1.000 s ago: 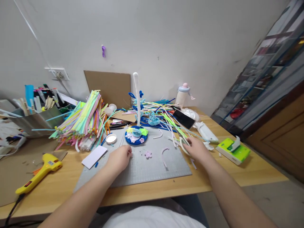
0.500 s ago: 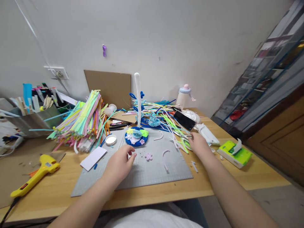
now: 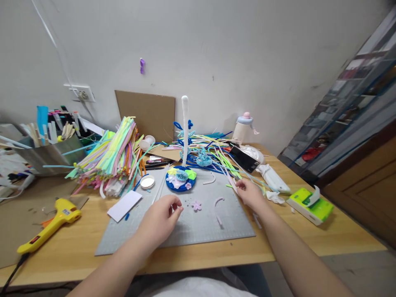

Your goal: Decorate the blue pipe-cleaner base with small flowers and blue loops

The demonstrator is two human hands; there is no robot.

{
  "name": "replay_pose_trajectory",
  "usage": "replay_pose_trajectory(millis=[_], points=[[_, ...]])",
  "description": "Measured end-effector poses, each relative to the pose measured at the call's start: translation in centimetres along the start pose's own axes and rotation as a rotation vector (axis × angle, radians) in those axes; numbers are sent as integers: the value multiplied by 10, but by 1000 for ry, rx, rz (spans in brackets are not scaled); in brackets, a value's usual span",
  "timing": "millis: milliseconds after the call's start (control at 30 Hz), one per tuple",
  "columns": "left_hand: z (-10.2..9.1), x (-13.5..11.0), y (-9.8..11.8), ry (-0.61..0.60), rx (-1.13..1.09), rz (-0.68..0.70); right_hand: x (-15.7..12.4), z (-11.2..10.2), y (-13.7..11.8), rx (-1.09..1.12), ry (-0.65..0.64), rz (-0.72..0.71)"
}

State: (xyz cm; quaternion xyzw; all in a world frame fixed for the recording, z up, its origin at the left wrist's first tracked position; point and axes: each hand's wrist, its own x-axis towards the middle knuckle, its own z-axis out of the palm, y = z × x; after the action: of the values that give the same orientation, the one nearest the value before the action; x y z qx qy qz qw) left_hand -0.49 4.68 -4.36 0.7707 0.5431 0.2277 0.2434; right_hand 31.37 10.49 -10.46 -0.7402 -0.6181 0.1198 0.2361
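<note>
My left hand point(image 3: 161, 218) hovers over the grey cutting mat point(image 3: 185, 225), fingers loosely curled and apart, holding nothing I can see. A small lilac flower point(image 3: 196, 205) lies just right of it. My right hand point(image 3: 251, 194) rests at the mat's right edge, its fingers pinched on a pale pipe cleaner point(image 3: 231, 181) from the loose pile. Behind both hands stands a blue round base point(image 3: 180, 180) with small fuzzy flowers and a tall white post point(image 3: 185, 130). A curved pale pink piece point(image 3: 218, 204) lies between my hands.
A big bundle of coloured pipe cleaners point(image 3: 108, 159) lies at the left. A yellow glue gun point(image 3: 46, 227) sits at the front left. A phone point(image 3: 246, 159), a bottle point(image 3: 243, 128), a green tissue pack point(image 3: 311, 202), a tool tin point(image 3: 49, 150) and cardboard point(image 3: 145, 113) surround the mat.
My right hand let go of a white loop, reached into the pile, then drew back toward me pinching a pale pipe cleaner. My left hand shifted slightly right and opened a little.
</note>
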Motion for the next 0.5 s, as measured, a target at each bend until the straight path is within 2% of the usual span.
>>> replay_pose_trajectory(millis=[367,433,500], points=[[7,-3,2,-29,-61,7,6,10,15,-8,109,122],[6,-3,3,-27,-81,5,3,7,17,67,182,114],[6,-4,5,-36,-109,2,1,6,17,232,244,101]])
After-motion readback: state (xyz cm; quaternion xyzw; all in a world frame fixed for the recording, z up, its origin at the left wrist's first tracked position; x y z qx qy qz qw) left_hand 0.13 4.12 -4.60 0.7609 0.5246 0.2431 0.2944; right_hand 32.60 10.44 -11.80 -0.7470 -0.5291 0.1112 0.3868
